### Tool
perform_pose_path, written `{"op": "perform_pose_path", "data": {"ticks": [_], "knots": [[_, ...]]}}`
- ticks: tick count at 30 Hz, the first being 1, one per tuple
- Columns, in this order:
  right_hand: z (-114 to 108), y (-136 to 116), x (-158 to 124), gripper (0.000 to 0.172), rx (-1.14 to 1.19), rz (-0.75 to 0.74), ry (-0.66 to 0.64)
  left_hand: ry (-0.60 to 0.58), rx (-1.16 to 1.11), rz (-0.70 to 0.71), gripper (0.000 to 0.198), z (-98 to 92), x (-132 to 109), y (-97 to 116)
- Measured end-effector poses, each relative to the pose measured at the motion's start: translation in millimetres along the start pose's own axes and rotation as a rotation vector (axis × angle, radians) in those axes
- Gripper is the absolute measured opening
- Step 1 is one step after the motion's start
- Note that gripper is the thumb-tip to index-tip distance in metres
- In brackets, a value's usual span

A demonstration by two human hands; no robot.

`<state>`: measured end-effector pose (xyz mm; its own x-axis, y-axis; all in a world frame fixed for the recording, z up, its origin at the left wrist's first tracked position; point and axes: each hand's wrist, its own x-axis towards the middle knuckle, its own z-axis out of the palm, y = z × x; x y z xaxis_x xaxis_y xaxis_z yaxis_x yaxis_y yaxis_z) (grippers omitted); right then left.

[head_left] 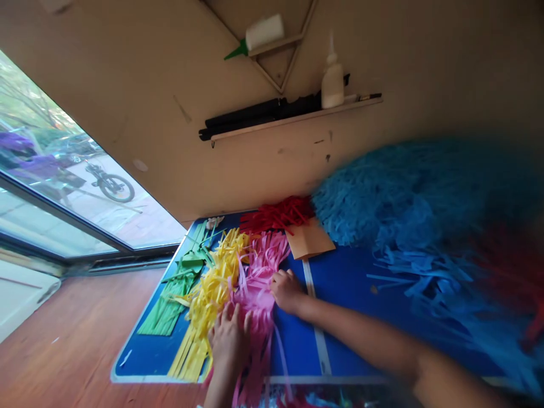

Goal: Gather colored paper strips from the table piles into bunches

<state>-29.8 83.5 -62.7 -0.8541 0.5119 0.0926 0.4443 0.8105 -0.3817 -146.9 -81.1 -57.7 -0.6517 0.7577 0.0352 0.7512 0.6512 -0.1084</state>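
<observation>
Fringed pink paper strips (259, 289) lie on a blue table (348, 294), hanging over its front edge. My left hand (230, 334) rests with its fingers spread at the left side of the pink strips, beside fringed yellow strips (212, 289). At the right edge of the pink paper is my right hand (287, 290), its fingers curled in; what they hold, if anything, is hidden. Green strips (182, 283) lie at the far left. Red strips (280, 214) and an orange-brown folded paper (310, 239) are behind the pink ones.
A large blue fringed heap (399, 192) covers the back right, with blurred red strips (510, 266) beside it. On the wall, a shelf (297, 117) holds a white bottle (332, 82) and black rods. Another bottle (264, 33) with a green tip sits higher. A glass door (140, 215) is left.
</observation>
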Motion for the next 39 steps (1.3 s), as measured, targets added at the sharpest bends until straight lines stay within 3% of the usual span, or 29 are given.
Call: {"op": "perform_pose_path", "data": {"ticks": [4,9,11,14,16,20,24,27,31,35,39], "knots": [[4.7,-3.5,5.1,0.025,0.017,0.048,0.015,0.093,-0.052,0.029,0.041,12.9,-3.4,-4.9],[6.7,-3.9,12.0,0.016,0.093,0.143,0.044,0.5,-0.127,0.123,0.032,0.9,2.8,-5.4],[5.6,-1.9,16.8,0.011,0.138,0.185,0.031,0.614,-0.236,0.238,0.026,-4.1,5.1,0.0],[0.6,4.5,27.2,0.007,0.224,0.228,-0.032,0.54,-0.336,0.459,0.025,-5.1,8.3,15.1],[-4.0,9.9,35.4,0.007,0.289,0.232,-0.095,0.451,-0.315,0.513,0.027,-3.5,11.6,26.9],[-10.8,17.0,50.8,0.005,0.402,0.215,-0.186,0.386,-0.207,0.394,0.029,-6.5,21.9,45.6],[-14.8,14.4,59.9,0.004,0.481,0.189,-0.182,0.334,-0.105,0.249,0.04,-16.6,29.2,60.0],[-19.3,10.2,51.5,0.009,0.49,0.169,-0.094,0.281,-0.066,0.195,0.032,-23.2,29.6,66.1],[-17.9,5.6,13.5,0.02,0.439,0.115,0.094,0.211,-0.07,0.133,0.028,-34.9,33.1,56.9],[-2.2,0.7,-17.9,0.029,0.222,-0.114,0.051,0.169,-0.094,0.052,0.026,-63.1,59.0,35.4],[10.3,-2.4,-16.4,0.032,0.02,-0.187,-0.014,0.208,-0.087,-0.016,0.028,-119.0,100.5,25.8]]}}
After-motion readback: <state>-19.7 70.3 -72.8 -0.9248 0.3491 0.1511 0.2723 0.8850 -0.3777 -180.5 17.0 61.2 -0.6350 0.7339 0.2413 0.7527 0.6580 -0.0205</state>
